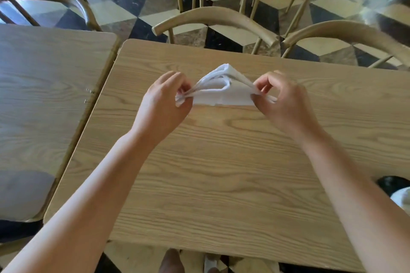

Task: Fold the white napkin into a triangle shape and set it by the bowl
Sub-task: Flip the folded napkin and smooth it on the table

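Observation:
A white napkin, folded into a rough triangle with its peak pointing away from me, is held just above the wooden table. My left hand pinches its left corner, where several layers fan out. My right hand pinches its right corner. The middle of the napkin bulges open, with loose layers showing. No bowl is in view.
A second wooden table stands close on the left, with a narrow gap between the two. Curved wooden chair backs line the far edge, over a checkered floor. A dark and white object lies at the right edge.

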Available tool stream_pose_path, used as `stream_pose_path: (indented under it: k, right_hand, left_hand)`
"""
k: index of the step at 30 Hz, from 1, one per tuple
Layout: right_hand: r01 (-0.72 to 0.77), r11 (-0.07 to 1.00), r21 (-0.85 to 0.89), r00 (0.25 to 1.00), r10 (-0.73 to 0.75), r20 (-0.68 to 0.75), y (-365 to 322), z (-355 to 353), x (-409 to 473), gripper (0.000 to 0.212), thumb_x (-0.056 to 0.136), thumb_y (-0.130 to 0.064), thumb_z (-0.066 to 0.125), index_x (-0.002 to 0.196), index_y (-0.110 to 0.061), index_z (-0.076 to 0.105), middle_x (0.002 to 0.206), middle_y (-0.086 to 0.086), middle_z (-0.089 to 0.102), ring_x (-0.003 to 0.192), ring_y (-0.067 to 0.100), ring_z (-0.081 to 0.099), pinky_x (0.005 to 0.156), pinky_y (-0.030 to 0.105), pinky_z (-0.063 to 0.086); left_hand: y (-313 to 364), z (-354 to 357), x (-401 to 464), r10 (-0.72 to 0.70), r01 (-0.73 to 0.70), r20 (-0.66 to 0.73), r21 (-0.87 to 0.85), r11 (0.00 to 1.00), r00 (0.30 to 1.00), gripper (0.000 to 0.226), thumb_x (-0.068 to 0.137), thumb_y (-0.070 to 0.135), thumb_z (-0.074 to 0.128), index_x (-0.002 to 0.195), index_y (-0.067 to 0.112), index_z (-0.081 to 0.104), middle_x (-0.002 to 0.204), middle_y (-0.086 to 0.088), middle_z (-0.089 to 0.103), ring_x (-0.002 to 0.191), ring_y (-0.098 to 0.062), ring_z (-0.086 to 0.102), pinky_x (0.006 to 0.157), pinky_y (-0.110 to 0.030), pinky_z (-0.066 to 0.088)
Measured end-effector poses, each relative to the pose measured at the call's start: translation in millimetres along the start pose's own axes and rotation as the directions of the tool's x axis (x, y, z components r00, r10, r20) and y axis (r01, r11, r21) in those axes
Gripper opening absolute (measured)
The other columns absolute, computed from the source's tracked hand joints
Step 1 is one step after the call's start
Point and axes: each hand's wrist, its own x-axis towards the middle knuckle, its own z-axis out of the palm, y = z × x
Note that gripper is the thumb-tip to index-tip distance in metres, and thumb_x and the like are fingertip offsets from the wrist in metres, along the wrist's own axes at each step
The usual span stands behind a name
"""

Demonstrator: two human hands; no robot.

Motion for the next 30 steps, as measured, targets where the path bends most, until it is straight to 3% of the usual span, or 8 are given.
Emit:
stream_pose_path:
  k: [2, 4, 8, 13, 18, 21, 24, 30]
  right_hand:
    - [0.151, 0.981, -0.119, 0.988, -0.154, -0.023, 3, -2, -21, 0.003, 0.076, -0.015, 0.061, 0.078, -0.014, 0.062, 0.076, 0.001, 0.062, 0.073, 0.019, 0.055, 0.067, 0.035, 0.038]
    - [0.247, 0.934, -0.259, 0.969, -0.246, 0.037, 16, 8, -59, 0.006, 0.072, -0.013, 0.062, 0.078, -0.014, 0.063, 0.078, 0.003, 0.064, 0.077, 0.024, 0.057, 0.073, 0.038, 0.037]
    - [0.150, 0.926, -0.347, 0.954, -0.043, 0.297, 50, 41, -172, 0.036, 0.057, -0.019, 0.072, 0.094, -0.019, 0.068, 0.099, 0.003, 0.067, 0.098, 0.025, 0.062, 0.095, 0.045, 0.034]
    - [-0.092, 0.943, -0.320, 0.968, 0.160, 0.195, 60, 66, -201, 0.048, 0.084, -0.035, 0.046, 0.130, -0.021, 0.046, 0.139, 0.010, 0.047, 0.135, 0.022, 0.031, 0.110, 0.050, 0.017]
    - [-0.079, 0.903, -0.423, 0.930, 0.220, 0.296, 66, 95, -169, 0.064, 0.089, -0.047, 0.033, 0.147, -0.030, 0.011, 0.157, 0.009, 0.011, 0.144, 0.023, -0.002, 0.112, 0.053, 0.006]
    - [-0.046, 0.883, -0.468, 0.885, 0.253, 0.391, 77, 106, -170, 0.066, 0.088, -0.054, 0.029, 0.147, -0.030, 0.011, 0.157, 0.007, 0.009, 0.144, 0.023, -0.002, 0.114, 0.058, 0.010]
    - [-0.042, 0.868, -0.495, 0.890, 0.257, 0.376, 81, 113, -179, 0.065, 0.088, -0.053, 0.032, 0.146, -0.027, 0.021, 0.155, 0.008, 0.020, 0.144, 0.026, 0.010, 0.113, 0.057, 0.011]
    - [-0.043, 0.860, -0.508, 0.898, 0.256, 0.358, 80, 116, -183, 0.066, 0.088, -0.052, 0.032, 0.147, -0.029, 0.016, 0.157, 0.008, 0.015, 0.145, 0.027, 0.003, 0.113, 0.055, 0.002]
  left_hand:
    - [3, 4, -22, 0.059, -0.060, 0.036, 0.037, 0.997, 0.998, 0.013, 0.070, 0.008, 0.056, 0.082, 0.014, 0.054, 0.081, 0.004, 0.054, 0.077, -0.015, 0.049, 0.067, -0.019, 0.037]
    - [-1, 15, -58, 0.126, -0.147, 0.192, 0.100, 0.984, 0.973, 0.017, 0.067, 0.011, 0.053, 0.084, 0.014, 0.056, 0.081, -0.004, 0.059, 0.079, -0.021, 0.050, 0.071, -0.026, 0.039]
    - [-21, 37, -149, 0.139, -0.302, 0.567, 0.203, 0.931, 0.812, 0.034, 0.066, 0.011, 0.049, 0.094, 0.011, 0.069, 0.090, -0.004, 0.068, 0.079, -0.025, 0.065, 0.078, -0.034, 0.043]
    - [-31, 58, -169, -0.017, -0.073, 0.399, 0.210, 0.975, 0.917, 0.037, 0.082, 0.021, 0.048, 0.113, 0.007, 0.063, 0.119, -0.009, 0.063, 0.112, -0.027, 0.058, 0.100, -0.035, 0.037]
    - [-9, 107, -155, -0.096, -0.082, 0.486, 0.331, 0.940, 0.868, 0.066, 0.084, 0.054, 0.042, 0.143, 0.025, 0.034, 0.154, -0.009, 0.022, 0.143, -0.029, 0.016, 0.111, -0.057, 0.011]
    - [-10, 127, -157, -0.145, -0.108, 0.553, 0.398, 0.911, 0.820, 0.085, 0.072, 0.071, 0.044, 0.145, 0.031, 0.027, 0.155, -0.008, 0.015, 0.143, -0.031, 0.008, 0.107, -0.067, 0.008]
    - [-17, 132, -163, -0.138, -0.165, 0.602, 0.420, 0.893, 0.786, 0.100, 0.058, 0.079, 0.048, 0.144, 0.034, 0.028, 0.156, -0.010, 0.018, 0.143, -0.033, 0.008, 0.103, -0.073, 0.007]
    - [-18, 130, -161, -0.118, -0.221, 0.632, 0.430, 0.875, 0.766, 0.104, 0.052, 0.082, 0.044, 0.144, 0.044, 0.015, 0.158, -0.011, 0.003, 0.143, -0.033, -0.006, 0.100, -0.072, -0.006]
